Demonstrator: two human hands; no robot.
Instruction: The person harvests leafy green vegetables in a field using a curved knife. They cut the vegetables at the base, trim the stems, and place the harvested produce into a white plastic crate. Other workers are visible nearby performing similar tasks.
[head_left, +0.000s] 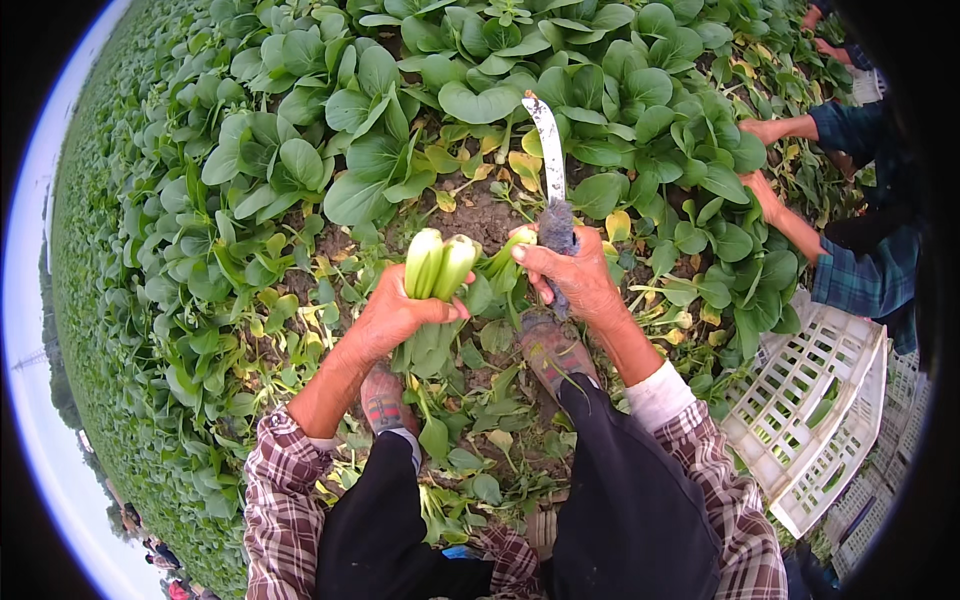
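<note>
My left hand grips two bok choy heads, their pale cut bases turned up and the leaves hanging below the fist. In my right hand is a curved harvesting knife, its handle wrapped in grey cloth. The blade points away from me and carries dirt near the tip. Between the thumb and fingers of that same hand I also pinch some loose bok choy stalks. Both hands are close together above the soil, between my shoes.
Uncut bok choy plants grow thickly ahead and to the left. Trimmed yellow and green leaves litter the soil. White plastic crates stand at the right. Beyond them, a co-worker's hands reach into the plants.
</note>
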